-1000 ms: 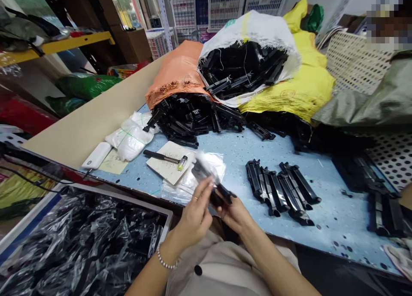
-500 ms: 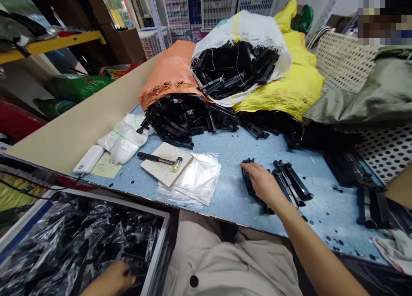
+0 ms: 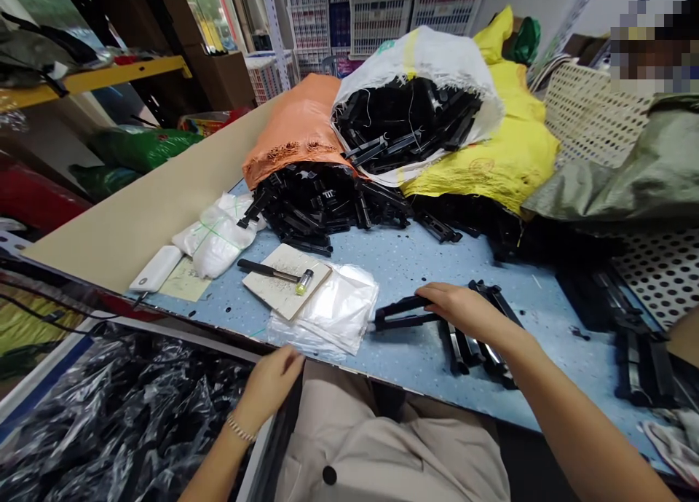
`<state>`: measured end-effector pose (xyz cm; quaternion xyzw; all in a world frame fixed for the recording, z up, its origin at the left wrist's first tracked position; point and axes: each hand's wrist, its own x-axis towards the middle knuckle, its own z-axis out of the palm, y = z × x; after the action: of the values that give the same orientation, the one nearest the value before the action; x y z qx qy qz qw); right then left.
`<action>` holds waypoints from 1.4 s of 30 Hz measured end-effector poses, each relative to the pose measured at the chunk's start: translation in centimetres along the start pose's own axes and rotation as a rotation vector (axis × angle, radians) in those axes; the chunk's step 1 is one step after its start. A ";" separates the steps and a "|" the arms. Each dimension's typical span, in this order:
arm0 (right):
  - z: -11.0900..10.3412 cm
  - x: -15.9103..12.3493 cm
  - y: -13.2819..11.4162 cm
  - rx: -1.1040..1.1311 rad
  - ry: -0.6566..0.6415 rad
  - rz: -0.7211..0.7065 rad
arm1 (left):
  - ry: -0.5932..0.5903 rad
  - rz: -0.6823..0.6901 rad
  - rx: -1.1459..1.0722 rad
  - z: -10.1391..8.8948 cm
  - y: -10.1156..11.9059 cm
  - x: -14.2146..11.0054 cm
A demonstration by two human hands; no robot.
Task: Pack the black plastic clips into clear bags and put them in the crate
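"Where's the black part?"
"Right of the clear bags, its end in the right hand."
"Heavy?"
"Looks light, stiff and slick. Best held in the middle."
"Left hand?"
"Near them, curled; can't tell if empty. Hammer's left of them. More parts lie right, in the way."

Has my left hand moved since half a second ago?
Yes. Your left hand has gone from over the crate up and right to the near edge of the blue table.
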<state>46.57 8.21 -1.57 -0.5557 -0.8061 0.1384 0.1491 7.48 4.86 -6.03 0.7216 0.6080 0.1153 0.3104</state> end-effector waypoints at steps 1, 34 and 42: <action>-0.3 -0.5 -0.3 0.098 0.005 0.071 | 0.096 0.134 -0.037 0.5 2.4 1.9; 8.6 7.4 -9.0 2.078 -0.105 0.601 | 0.222 -0.025 -1.012 2.6 6.4 11.3; 8.7 7.1 -9.0 2.088 -0.104 0.569 | 0.314 0.071 -0.818 1.8 6.9 11.1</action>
<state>33.09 11.30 -5.41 -0.3145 -0.1371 0.8094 0.4767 16.64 14.33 -5.70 0.5335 0.5268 0.4656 0.4701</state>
